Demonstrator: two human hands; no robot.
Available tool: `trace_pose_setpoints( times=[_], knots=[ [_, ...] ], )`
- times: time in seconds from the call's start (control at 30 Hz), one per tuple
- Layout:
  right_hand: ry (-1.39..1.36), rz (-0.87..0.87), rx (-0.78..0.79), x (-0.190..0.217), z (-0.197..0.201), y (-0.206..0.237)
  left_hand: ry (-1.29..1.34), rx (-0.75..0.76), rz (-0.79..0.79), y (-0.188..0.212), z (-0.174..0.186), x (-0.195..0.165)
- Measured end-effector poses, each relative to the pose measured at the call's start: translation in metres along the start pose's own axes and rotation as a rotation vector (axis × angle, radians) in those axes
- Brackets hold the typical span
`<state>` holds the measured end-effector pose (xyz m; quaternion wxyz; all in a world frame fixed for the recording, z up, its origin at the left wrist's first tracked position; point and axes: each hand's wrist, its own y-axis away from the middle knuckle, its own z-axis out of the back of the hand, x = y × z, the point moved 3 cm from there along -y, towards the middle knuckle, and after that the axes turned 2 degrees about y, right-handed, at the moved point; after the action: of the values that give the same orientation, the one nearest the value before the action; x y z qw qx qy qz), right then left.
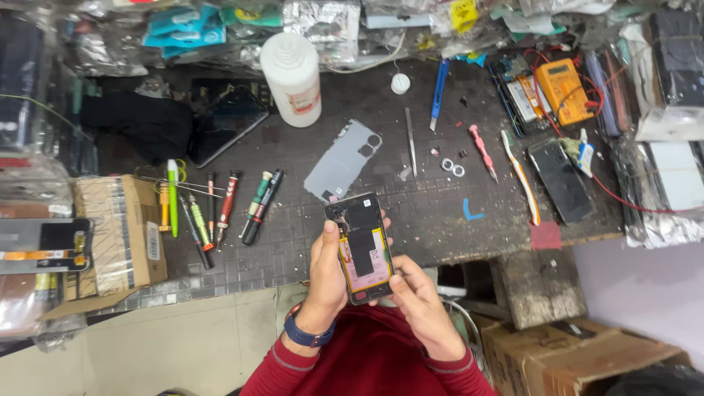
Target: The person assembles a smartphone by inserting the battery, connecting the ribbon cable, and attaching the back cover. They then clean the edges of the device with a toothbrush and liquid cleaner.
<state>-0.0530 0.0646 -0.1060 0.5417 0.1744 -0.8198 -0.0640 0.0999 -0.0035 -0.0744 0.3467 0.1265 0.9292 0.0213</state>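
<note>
Red sleeves come up from the near edge, and both hands meet over the near rim of the dark work mat (440,220). Between them is an opened phone (361,248), its back off, showing a black plate and a yellow-edged battery; it is held upright in the air, just near of the mat's edge and roughly in the middle of the scene. On the left, the left hand (326,275), with a blue band at the wrist, is clasped around the phone's left edge, thumb lying along that side and fingertips showing past the right edge. From the right, the right hand (418,297) grips the phone's near right corner with its fingers curled against it. Just far of the phone, the grey back cover (342,160) lies flat on the mat. Left of it sits a row of screwdrivers (220,205) beside a cardboard box (121,235). Farther off stands a white bottle (292,77). Tweezers (411,141), a blue tool (438,92) and a pink screwdriver (482,150) lie to the right, with an orange multimeter (563,89) at the far right.
</note>
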Motion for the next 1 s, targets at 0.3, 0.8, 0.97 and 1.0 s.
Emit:
trace_pose_setpoints(
  times=[0.3,0.8,0.97,1.0],
  knots=[
    [0.37,0.198,0.034,0.009,-0.011,-0.003,0.012,0.036,0.005,0.008,0.01,-0.019],
    [0.482,0.363,-0.165,0.082,-0.081,-0.091,-0.152,-0.084,0.086,0.001,0.047,-0.044],
    [0.489,0.439,-0.197,0.079,-0.086,-0.093,-0.323,-0.085,-0.009,0.0,0.044,-0.055],
    [0.465,0.402,-0.212,0.075,-0.082,-0.09,-0.307,-0.078,0.004,0.003,0.044,-0.051]
  ],
)
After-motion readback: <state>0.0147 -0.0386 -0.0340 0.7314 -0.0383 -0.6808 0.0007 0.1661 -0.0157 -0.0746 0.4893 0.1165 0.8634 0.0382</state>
